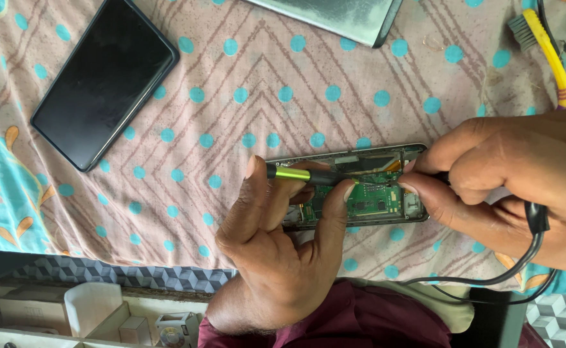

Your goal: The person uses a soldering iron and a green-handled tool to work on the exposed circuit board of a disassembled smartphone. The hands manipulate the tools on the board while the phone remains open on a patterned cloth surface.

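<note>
An opened phone body [373, 196] with a green circuit board lies on the dotted pink cloth [263, 109]. My left hand [276, 251] rests at its left end, thumb and fingers pinching a black and yellow-green pen-like tool [302, 174] that lies across the board. My right hand [508, 180] comes in from the right, its fingertips gripping a dark corded tool at the phone's right end, where its tip is hidden. That tool's black cable [521, 258] loops down below the wrist.
A black smartphone [105, 80] lies face up at the upper left. A grey metal-backed device [334, 16] sits at the top edge. A yellow-handled brush [547, 51] is at the top right. Small boxes and parts [96, 316] sit in a tray below the table edge.
</note>
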